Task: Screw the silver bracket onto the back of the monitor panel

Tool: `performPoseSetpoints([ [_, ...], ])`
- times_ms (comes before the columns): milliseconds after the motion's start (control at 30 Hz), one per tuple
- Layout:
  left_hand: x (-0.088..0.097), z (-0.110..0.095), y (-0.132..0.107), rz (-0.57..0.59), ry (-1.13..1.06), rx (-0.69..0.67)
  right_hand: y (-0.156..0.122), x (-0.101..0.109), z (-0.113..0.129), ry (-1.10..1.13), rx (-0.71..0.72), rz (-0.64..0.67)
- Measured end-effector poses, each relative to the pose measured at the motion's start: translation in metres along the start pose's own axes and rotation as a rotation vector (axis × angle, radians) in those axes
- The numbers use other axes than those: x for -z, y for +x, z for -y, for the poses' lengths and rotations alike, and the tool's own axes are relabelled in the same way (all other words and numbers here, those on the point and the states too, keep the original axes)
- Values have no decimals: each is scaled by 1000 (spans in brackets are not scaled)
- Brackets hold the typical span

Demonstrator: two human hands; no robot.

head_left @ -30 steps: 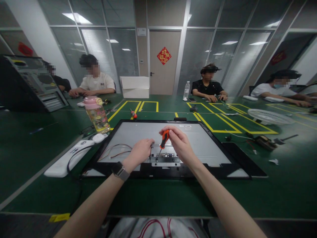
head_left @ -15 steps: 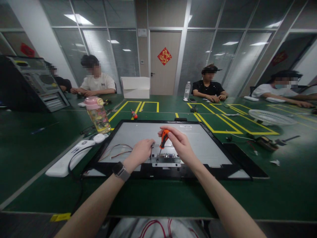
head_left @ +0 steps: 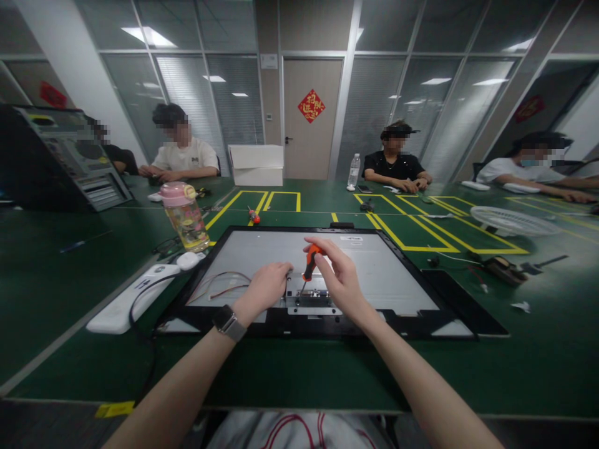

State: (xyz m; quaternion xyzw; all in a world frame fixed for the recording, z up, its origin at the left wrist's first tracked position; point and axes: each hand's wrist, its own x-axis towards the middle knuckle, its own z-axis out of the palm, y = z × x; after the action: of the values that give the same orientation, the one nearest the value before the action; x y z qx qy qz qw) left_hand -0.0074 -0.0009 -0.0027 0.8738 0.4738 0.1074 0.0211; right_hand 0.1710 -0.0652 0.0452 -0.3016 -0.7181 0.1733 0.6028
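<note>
An orange and black screwdriver stands tilted, its handle in the fingers of my right hand. Its tip points down at the left part of a metal bracket with ports. That bracket lies on the grey back of a flat display panel with a black frame. My left hand is closed at the bracket's left edge; whether the fingertips pinch a part there is hidden. Thin wires lie on the panel left of this hand.
Left of the panel are a white power bank-like box with a black cable and a pink-lidded bottle. At the right lie a dark flat slab and a brown-black tool. An opened computer case stands far left. Several people sit across the table.
My right hand has shifted and turned slightly around the screwdriver handle, its fingers a little more extended. The left hand and the panel stay where they were.
</note>
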Motion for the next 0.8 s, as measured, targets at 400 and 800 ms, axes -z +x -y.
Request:
performPoseSetpoints([
  [400, 0, 1, 0, -5, -6, -14, 3, -1, -1, 258, -182, -70],
  [800, 1, 0, 0, -1, -27, -6, 4, 1, -5, 417, -243, 10],
])
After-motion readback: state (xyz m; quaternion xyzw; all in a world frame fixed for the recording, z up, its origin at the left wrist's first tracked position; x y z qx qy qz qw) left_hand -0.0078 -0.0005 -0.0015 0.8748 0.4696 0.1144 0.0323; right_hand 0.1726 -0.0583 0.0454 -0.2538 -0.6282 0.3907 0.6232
